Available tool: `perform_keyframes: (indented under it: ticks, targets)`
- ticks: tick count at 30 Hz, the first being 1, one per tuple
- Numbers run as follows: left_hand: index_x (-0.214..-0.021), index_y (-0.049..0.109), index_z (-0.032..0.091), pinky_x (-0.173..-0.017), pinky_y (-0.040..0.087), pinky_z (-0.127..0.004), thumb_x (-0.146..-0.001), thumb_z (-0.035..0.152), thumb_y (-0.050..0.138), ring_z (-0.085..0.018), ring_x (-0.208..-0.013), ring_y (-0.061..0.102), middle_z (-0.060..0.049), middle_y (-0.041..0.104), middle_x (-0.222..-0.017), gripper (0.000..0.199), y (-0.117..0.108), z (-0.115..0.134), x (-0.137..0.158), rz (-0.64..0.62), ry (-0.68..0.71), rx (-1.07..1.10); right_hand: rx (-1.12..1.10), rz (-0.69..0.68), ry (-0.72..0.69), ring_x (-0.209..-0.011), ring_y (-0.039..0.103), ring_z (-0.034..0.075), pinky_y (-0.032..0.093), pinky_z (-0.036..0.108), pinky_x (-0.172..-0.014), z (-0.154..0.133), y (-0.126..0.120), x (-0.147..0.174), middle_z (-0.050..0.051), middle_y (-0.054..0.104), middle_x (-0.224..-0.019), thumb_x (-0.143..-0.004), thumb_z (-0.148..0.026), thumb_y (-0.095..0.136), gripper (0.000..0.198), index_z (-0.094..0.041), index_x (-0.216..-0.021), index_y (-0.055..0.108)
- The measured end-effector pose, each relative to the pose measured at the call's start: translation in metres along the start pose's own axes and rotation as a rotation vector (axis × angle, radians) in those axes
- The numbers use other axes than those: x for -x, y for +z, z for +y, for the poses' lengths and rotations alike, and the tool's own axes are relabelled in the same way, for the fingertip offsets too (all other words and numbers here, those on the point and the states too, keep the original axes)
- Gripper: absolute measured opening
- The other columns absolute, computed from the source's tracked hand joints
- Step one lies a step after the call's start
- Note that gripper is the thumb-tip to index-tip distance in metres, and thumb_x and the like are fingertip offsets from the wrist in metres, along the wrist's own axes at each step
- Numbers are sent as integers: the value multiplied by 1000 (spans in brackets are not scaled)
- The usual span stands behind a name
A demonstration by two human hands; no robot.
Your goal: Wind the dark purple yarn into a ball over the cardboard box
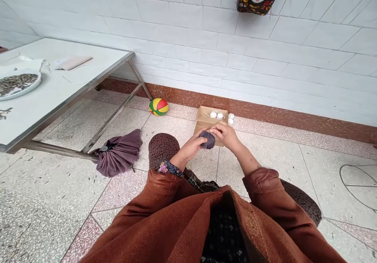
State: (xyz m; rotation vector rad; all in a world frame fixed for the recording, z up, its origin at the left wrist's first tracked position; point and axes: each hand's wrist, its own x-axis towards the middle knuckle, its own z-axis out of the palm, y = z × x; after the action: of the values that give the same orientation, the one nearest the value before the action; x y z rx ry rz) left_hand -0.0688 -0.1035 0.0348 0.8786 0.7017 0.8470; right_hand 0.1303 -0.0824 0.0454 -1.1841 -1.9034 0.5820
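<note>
A ball of dark grey-purple yarn is held up in front of my knees. My left hand wraps round its left side, thumb lying across the front. At its upper right, my right hand has its fingers pinched together close to the yarn; what they pinch is too small to make out. Beneath and behind both hands an open cardboard box stands on the floor near the wall. Small white balls with loose string lie in it. Other white balls sit just outside its right side.
A colourful ball rests by the leg of a white-topped table at left. A folded purple umbrella lies under the table's edge. On the tabletop is a plate of dried bits. A wire ring is at right.
</note>
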Motion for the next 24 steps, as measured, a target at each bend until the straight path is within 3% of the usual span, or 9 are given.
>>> perform_keyframes:
  ticks: [2, 5, 9, 13, 17, 24]
  targets:
    - [-145, 60, 29, -66, 41, -27, -79, 33, 70, -16, -84, 62, -7, 68, -124, 66, 1, 2, 4, -76, -38, 88, -61, 44, 64, -83, 65, 22, 52, 34, -80, 7, 13, 3, 5, 71, -86, -101, -41, 61, 24, -24, -87, 72]
    - [-146, 59, 25, -64, 41, -28, -82, 40, 67, -19, -83, 65, -9, 71, -116, 66, 2, 8, 9, -129, -59, 244, -107, 82, 191, -75, 63, 20, 51, 31, -74, 15, 37, 17, 3, 68, -78, -102, -45, 54, 31, -22, -84, 67]
    - [-124, 70, 14, -71, 47, -28, -82, 32, 66, -20, -88, 67, -12, 74, -109, 46, 1, 16, 9, -39, -68, 409, -78, 100, 245, -75, 64, 19, 51, 30, -73, 18, 56, 45, 3, 69, -81, -105, -44, 46, 32, -22, -92, 66]
    - [-109, 71, 14, -80, 53, -31, -80, 20, 66, -21, -95, 68, -10, 75, -105, 30, 1, 19, 4, 78, -69, 501, 19, 55, 164, -86, 70, 22, 55, 33, -80, 14, 53, 67, 7, 74, -94, -107, -39, 45, 28, -22, -103, 67]
    - [-113, 69, 16, -94, 54, -36, -77, 10, 69, -19, -101, 68, -6, 74, -107, 37, 3, 17, 3, 125, -21, 519, 143, -42, 37, -96, 73, 24, 57, 36, -86, 7, 43, 76, 8, 76, -103, -109, -34, 46, 26, -24, -105, 69]
    - [-110, 66, 20, -90, 51, -31, -74, 21, 87, -18, -104, 66, -5, 71, -115, 42, -6, 11, 6, 231, 50, 290, 217, -149, -206, -86, 72, 22, 57, 33, -81, -27, 23, 75, 7, 75, -94, -112, -35, 46, 29, -23, -105, 72]
